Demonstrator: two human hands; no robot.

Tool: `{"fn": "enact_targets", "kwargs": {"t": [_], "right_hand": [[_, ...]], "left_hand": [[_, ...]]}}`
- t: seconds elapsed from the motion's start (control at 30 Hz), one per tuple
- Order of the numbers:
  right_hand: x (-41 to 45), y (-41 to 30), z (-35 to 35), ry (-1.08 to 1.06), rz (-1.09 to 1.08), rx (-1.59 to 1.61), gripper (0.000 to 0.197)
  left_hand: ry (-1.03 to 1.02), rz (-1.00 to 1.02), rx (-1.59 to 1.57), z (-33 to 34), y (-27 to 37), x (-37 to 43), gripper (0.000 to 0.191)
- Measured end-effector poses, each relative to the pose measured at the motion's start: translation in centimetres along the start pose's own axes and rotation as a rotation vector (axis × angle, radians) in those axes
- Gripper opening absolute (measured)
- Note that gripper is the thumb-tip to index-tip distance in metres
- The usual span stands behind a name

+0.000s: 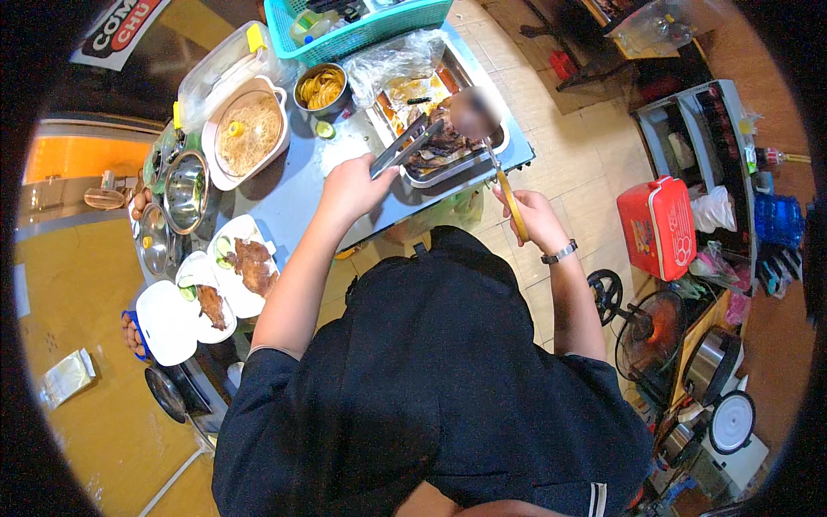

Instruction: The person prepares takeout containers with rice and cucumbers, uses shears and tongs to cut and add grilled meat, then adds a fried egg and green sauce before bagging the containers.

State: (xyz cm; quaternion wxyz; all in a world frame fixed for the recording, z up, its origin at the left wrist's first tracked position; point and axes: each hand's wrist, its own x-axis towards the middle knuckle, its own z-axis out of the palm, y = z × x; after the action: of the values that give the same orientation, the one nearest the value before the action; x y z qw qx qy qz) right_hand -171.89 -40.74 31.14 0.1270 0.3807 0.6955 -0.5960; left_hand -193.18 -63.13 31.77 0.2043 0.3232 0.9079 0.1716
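Observation:
My left hand (354, 189) is closed around metal tongs (407, 143), whose tips reach over dark grilled meat (439, 145) in a metal tray (439, 179). At the tray's near right corner, my right hand (531, 216) grips the yellow handle of a ladle-like utensil (510, 200). Its round head lies over the meat and is blurred. Crumpled clear plastic (394, 64) covers part of the tray's far side. Left of the tray are a halved lime (325, 130) and a metal bowl of yellow slices (321, 89).
Foam boxes (167, 323) with cooked meat and cucumber stand at the table's left end. Noodles fill a white lidded dish (279, 139). Behind is a teal basket (368, 32). A red cooler (656, 226) and a fan (649, 329) stand at right.

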Motion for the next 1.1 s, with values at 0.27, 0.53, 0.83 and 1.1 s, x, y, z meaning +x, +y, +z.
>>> {"fn": "enact_targets", "kwargs": {"t": [0.27,0.53,0.83,1.1], "right_hand": [[1.1,0.1,-1.1,-0.067,0.008,0.007,0.059],[1.2,0.2,-1.2,-0.109,0.041,0.148,0.057],[0.9,0.6,0.8,-0.122,0.084,0.359,0.059],[-0.7,0.8,4.0,-0.245,0.075,0.408,0.063]], "left_hand": [[-0.029,0.032,-0.095,-0.9,1.0,-0.7,0.04],[0.016,-0.175,-0.218,-4.2,0.9,-0.7,0.042],[0.164,-0.13,0.092,-4.0,4.3,-1.1,0.049],[0.064,0.217,0.288,-1.3,1.8,7.3,0.043]]}}
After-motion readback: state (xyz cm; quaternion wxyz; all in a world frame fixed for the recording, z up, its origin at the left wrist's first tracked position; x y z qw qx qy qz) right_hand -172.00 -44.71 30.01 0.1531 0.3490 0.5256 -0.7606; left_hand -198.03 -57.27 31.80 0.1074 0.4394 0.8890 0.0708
